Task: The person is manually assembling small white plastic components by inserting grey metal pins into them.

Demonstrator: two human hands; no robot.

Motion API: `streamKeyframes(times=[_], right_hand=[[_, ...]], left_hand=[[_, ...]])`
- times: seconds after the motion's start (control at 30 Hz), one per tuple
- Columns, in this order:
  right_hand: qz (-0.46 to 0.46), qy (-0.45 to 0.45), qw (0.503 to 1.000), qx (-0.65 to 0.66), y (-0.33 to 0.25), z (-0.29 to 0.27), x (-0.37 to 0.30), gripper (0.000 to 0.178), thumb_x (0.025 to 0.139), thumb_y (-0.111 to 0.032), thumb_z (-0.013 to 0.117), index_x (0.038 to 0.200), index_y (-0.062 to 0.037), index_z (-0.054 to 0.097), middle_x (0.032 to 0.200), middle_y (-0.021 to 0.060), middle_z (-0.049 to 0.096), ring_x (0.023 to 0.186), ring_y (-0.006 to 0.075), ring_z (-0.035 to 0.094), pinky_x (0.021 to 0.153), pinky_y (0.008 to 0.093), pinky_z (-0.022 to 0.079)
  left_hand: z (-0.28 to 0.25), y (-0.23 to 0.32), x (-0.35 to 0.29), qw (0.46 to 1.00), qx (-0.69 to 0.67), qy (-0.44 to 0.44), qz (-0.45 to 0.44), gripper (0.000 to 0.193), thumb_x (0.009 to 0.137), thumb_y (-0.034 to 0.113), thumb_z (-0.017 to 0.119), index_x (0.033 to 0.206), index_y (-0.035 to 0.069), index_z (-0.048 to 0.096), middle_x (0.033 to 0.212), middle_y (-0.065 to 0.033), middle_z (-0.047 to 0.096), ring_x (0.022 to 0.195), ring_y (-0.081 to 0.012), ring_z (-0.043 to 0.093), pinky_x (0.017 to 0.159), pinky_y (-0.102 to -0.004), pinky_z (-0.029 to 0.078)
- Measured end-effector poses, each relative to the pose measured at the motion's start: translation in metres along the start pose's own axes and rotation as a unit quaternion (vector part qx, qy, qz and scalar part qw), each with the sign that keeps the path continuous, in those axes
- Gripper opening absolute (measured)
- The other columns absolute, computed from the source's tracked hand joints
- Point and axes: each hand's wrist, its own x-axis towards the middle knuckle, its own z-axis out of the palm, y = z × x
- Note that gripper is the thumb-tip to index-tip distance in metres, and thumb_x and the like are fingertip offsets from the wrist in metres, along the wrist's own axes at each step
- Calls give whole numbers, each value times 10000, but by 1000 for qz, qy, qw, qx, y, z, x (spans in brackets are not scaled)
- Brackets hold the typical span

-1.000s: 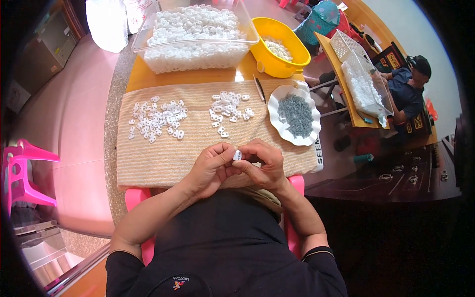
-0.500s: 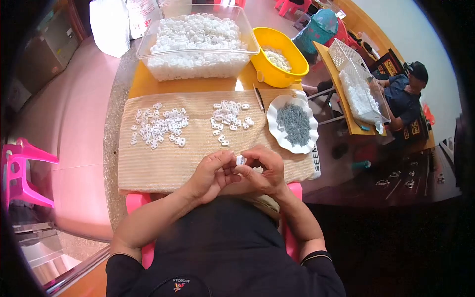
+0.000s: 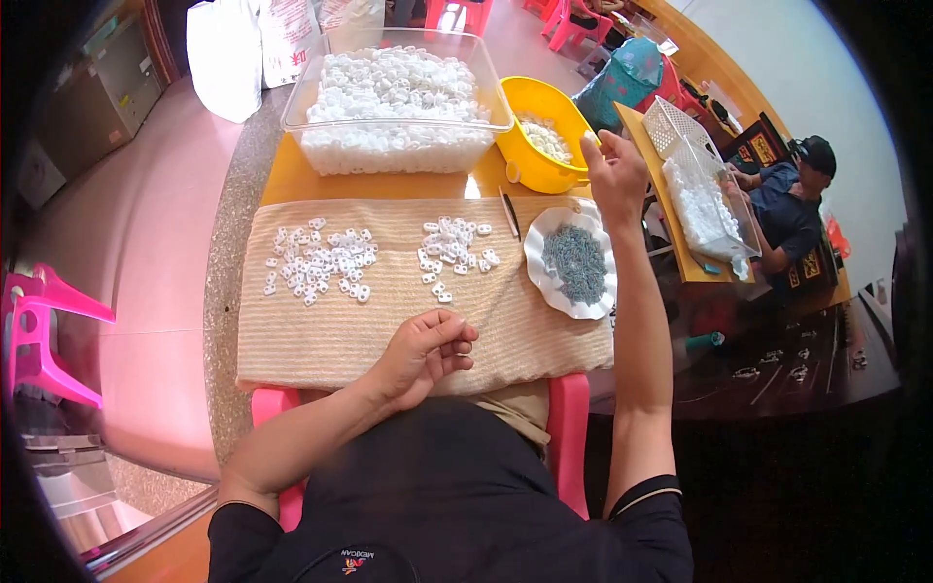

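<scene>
in the head view, the left hand is half curled above the near part of the striped towel, thumb tip close to the index finger; i cannot tell whether something thin is pinched there. the right hand is stretched out by the right rim of the yellow tub, fingers bent, thumb raised; whether it holds anything cannot be made out. small white pieces, many showing two holes, lie on the towel in a left pile and a smaller right pile. similar white pieces fill the clear bin beyond, and pale ones lie in the tub. a scalloped white plate bears grey bits.

as for writing: a white sack carries red characters, the dark shirt has small pale lettering with a red-orange emblem, and a black box near the co-worker shows yellow print.
</scene>
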Motion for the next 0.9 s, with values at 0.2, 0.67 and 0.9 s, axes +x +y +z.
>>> streamKeyframes(times=[0.2, 0.67, 0.9], right_hand=[[58, -155, 985, 49, -3, 17, -30, 151, 829, -119, 679, 882, 22, 672, 741, 85, 663, 653, 132, 609, 615, 255, 487], [-78, -468, 875, -98, -77, 8, -104, 139, 802, -158, 602, 876, -45, 635, 950, 131, 620, 876, 333, 628, 779, 423, 498], [-54, -479, 869, -116, -74, 9, -112, 169, 860, -200, 579, 901, -52, 648, 898, 127, 628, 861, 328, 619, 764, 413, 483]], left_hand=[[0, 7, 0, 1000, 7, 21, 8, 106, 916, 185, 605, 913, 85, 572, 915, -44, 636, 783, -104, 590, 735, -287, 530], [3, 3, -3, 999, 38, 36, 0, 102, 912, 172, 614, 885, 79, 580, 902, -38, 641, 756, -93, 594, 712, -273, 537], [1, 3, -2, 999, 43, 33, 0, 101, 915, 170, 609, 894, 75, 583, 895, -37, 638, 757, -89, 595, 708, -272, 542]])
